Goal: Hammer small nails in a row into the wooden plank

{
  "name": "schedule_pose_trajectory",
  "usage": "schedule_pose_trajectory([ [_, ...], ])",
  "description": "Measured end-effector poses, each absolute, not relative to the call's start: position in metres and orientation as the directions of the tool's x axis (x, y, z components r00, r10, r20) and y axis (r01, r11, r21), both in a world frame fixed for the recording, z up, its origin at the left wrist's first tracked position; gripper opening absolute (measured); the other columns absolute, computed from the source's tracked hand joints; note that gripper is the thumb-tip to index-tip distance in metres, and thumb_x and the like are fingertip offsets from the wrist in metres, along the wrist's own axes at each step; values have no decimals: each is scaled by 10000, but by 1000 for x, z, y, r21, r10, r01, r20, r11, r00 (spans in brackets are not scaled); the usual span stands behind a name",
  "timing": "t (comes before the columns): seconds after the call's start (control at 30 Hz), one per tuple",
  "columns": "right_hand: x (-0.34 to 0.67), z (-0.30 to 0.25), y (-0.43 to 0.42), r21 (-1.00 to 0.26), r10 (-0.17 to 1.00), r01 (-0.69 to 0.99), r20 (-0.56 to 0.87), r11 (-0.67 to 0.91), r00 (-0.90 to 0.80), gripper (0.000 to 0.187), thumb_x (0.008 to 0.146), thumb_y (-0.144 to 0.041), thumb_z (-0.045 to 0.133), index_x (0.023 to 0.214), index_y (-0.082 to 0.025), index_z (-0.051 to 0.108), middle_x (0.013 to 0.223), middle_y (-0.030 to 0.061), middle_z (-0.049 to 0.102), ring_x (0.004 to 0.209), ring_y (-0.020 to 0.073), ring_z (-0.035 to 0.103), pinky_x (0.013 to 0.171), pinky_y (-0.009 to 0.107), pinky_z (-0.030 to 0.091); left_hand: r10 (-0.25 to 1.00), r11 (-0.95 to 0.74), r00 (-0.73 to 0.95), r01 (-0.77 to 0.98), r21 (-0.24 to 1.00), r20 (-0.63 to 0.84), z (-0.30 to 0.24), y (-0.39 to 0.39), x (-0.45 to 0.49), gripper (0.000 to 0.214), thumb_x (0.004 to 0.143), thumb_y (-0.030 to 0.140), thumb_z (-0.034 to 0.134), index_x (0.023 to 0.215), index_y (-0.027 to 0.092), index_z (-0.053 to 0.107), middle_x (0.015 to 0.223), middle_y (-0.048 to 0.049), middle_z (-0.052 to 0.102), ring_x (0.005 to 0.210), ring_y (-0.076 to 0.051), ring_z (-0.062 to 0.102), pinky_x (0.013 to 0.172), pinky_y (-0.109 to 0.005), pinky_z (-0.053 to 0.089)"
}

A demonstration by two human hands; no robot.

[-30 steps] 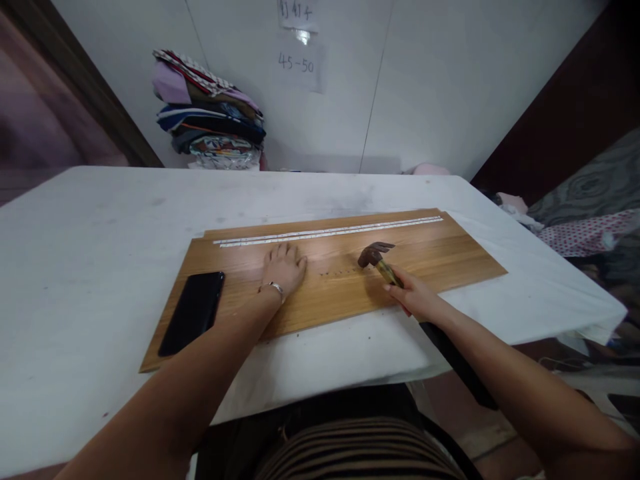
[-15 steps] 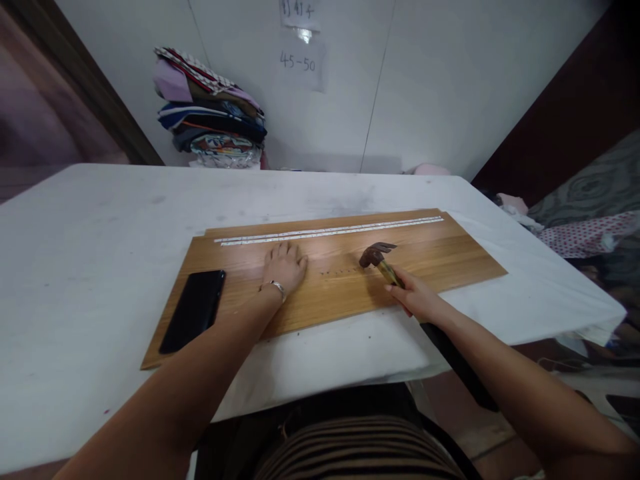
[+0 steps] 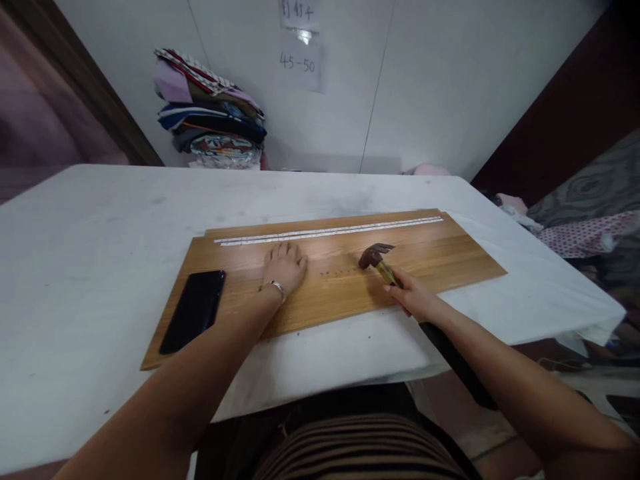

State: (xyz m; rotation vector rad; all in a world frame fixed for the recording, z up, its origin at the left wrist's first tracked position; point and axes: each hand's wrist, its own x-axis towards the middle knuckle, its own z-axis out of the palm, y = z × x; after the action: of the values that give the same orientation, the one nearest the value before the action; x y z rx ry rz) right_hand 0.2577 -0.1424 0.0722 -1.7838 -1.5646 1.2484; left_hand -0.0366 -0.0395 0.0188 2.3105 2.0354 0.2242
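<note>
Leftmost, a black phone [image 3: 193,310] lies on the near left end of the wooden board [image 3: 450,257], which rests flat on the white bench [image 3: 75,267]. Next, the left hand [image 3: 284,267] lies open, palm down on the board, near a long metal strip [image 3: 330,233]. A short row of small dark dots [image 3: 337,272] sits between it and the hammer [image 3: 376,257], whose head is low over the board. The right hand [image 3: 415,297] is closed around the hammer's handle.

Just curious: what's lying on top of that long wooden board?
A black phone, a silver metal strip, a row of tiny dark specks, the left hand flat, and a brown hammer in the right hand. Anything under the palm is hidden.
</note>
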Motion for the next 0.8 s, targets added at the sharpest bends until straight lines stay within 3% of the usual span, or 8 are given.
schedule_pose_trajectory([
  [0.8, 259, 68, -143, -815, 945, 525, -321, -244, -58, 578, 885, -308, 569, 1443, -164, 522, 572, -105, 416, 369, 80, 368, 361, 212, 314, 988, -142, 130, 979, 149, 84, 16, -38, -38, 492, 1007, 411, 375, 1337, 153, 634, 1536, -165, 539, 1433, -327, 455, 1186, -483, 351],
])
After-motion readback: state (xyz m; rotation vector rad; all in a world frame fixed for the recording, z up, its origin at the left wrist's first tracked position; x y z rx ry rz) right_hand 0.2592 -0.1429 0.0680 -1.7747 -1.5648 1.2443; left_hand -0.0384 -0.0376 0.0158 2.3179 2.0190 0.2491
